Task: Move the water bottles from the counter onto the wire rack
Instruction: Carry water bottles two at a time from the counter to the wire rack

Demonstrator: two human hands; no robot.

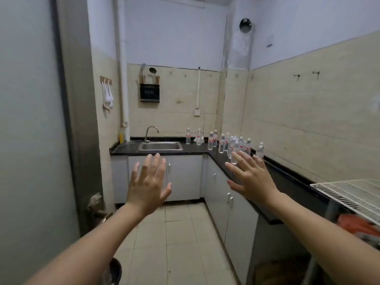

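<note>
From the head view, both arms reach forward into a narrow kitchen. The left hand [147,182] is held up in the air in front of the cupboard doors, fingers straight and spread, holding nothing. The right hand [251,179] is the same, splayed and bare. Its fingertips overlap the nearest bottle in the picture, but it looks to be short of it.

The water bottles [232,144] all stand upright on the dark desk [292,176]. Two stand apart just right of the sink [160,146], a tight cluster fills the corner, and a couple more sit further along the right wall. The wire rack [349,194] is at the near right, beside the end of the desk, with nothing on the part that shows.

The bottles are small, clear plastic with white caps and red-and-white labels, and they seem full. I would expect them to be light enough for one hand each, smooth, and thin-walled enough to give if squeezed. The best hold is probably round the labelled middle, or at the neck under the cap. Bottles packed this close would tip their neighbours easily, so the outer ones should go first.
</note>
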